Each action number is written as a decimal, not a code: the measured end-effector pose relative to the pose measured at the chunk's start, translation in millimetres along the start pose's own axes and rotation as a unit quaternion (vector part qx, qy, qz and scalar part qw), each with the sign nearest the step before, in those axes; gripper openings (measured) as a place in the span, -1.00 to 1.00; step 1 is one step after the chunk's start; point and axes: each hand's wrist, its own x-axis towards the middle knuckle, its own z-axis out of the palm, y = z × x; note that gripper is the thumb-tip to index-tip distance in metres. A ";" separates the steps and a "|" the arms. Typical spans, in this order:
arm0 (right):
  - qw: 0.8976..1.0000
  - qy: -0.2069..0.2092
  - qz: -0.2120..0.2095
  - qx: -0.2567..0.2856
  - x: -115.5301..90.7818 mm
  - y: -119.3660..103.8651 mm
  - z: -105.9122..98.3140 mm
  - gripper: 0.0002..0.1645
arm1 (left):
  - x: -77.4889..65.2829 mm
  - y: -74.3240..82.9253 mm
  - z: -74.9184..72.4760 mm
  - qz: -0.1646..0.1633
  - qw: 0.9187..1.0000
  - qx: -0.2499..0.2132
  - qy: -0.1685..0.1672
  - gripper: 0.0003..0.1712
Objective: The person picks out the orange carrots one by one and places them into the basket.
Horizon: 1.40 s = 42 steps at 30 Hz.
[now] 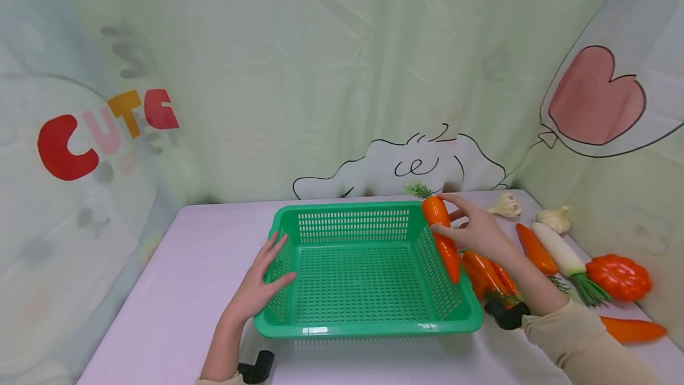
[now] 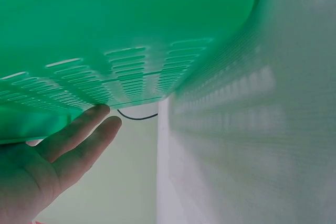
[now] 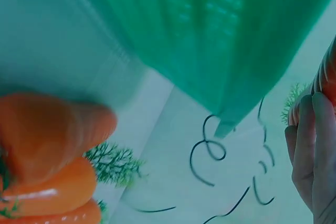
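Observation:
A green plastic basket [image 1: 363, 328] with slotted walls stands on the table. Over its right rim my right hand [image 1: 475, 227] holds an orange carrot [image 1: 437, 212] with a tuft of green at its top, pinched between thumb and fingers. The carrot slants, its tip toward the basket's near right corner. In the right wrist view the fingers of that hand [image 3: 310, 150] lie against the carrot [image 3: 329, 74]. At the left wall my left hand [image 1: 255, 290] has its fingers spread by the rim. In the left wrist view, two fingers [image 2: 79, 150] reach alongside the basket's slotted wall [image 2: 131, 66].
Right of the basket lie several carrots [image 1: 483, 269], a white radish [image 1: 558, 245] with green leaves, garlic bulbs [image 1: 556, 218] and a red ribbed vegetable [image 1: 618, 278]. Another orange carrot [image 1: 633, 330] lies near the table's right edge. A printed curtain [image 1: 331, 76] hangs behind.

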 end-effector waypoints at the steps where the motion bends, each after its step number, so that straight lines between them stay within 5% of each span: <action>1: 1.000 0.000 -0.004 0.004 -1.8 -2.4 1.3 -0.14 | -0.2 0.2 0.3 0.000 1.000 -0.001 0.000 -0.16; 17: 0.999 0.024 -0.025 -0.029 -31.9 -26.6 29.7 -0.16 | -2.6 2.3 -1.2 0.004 1.000 -0.004 0.005 -0.18; 30: 0.998 0.029 -0.028 0.037 -29.6 -39.4 70.8 -0.22 | -1.2 0.5 0.1 0.003 1.000 0.001 0.003 -0.17; 42: 0.993 -0.013 -0.006 0.119 -17.6 -56.5 109.5 -0.23 | -0.9 1.0 0.3 0.004 1.000 0.005 0.000 -0.17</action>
